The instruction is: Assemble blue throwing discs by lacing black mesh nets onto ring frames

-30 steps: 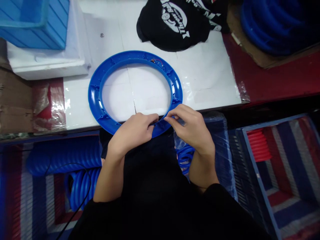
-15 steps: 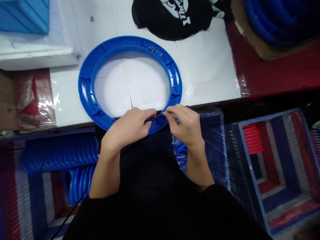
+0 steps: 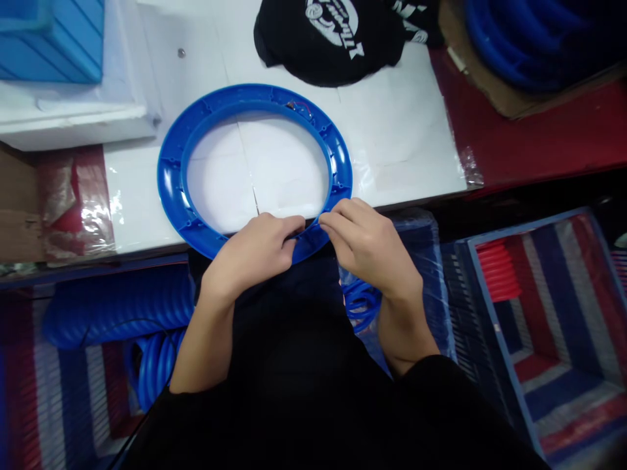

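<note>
A blue ring lies in the middle of the frame, hollow side up, its near edge reaching past the front of the white tabletop. Wires and small parts sit in its channel at upper right. The left hand is curled over the near rim, gripping it; the right hand brings thumb and forefinger together at the inner edge just beside, though I cannot tell what they pinch. Above lies a black printed cloth. In the upper left, a light-blue bin stands on a white foam block, its contents unclear. In the upper right, cardboard bears stacked blue rings. At right, a striped-lined crate holds a red coil; at lower left, another striped-lined crate holds blue coiled tubes
</note>
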Demonstrator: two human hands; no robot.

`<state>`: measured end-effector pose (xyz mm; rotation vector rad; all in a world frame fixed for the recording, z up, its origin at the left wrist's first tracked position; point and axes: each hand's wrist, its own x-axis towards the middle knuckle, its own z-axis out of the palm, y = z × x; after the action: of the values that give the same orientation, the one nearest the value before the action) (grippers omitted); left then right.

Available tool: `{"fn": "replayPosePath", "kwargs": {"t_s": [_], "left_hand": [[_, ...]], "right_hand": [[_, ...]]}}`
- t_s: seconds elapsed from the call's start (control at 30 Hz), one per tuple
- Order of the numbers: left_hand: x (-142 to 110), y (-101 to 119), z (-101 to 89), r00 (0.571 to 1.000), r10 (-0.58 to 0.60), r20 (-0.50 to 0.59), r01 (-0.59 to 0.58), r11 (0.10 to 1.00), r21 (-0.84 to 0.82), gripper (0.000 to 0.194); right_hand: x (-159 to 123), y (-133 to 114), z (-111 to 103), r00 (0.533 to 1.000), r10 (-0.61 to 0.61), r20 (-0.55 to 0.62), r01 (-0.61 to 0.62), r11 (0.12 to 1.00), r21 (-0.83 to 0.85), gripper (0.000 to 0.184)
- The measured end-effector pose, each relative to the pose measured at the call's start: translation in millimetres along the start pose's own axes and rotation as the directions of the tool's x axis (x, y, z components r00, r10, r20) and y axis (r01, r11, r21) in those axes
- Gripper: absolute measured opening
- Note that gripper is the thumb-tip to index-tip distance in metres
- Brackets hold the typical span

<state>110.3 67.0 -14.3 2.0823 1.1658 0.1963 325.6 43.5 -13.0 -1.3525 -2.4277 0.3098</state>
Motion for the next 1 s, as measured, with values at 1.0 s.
{"fn": "replayPosePath", "kwargs": {"t_s": [1.0], "left_hand": [[1, -2, -2.8, 1.0, 0.021, -0.01, -0.022, 1.0, -0.015, 0.024]], "right_hand": [[7, 15, 2, 0.987, 0.155, 0.043, -0.161, 0.947, 0.277, 0.015]]}}
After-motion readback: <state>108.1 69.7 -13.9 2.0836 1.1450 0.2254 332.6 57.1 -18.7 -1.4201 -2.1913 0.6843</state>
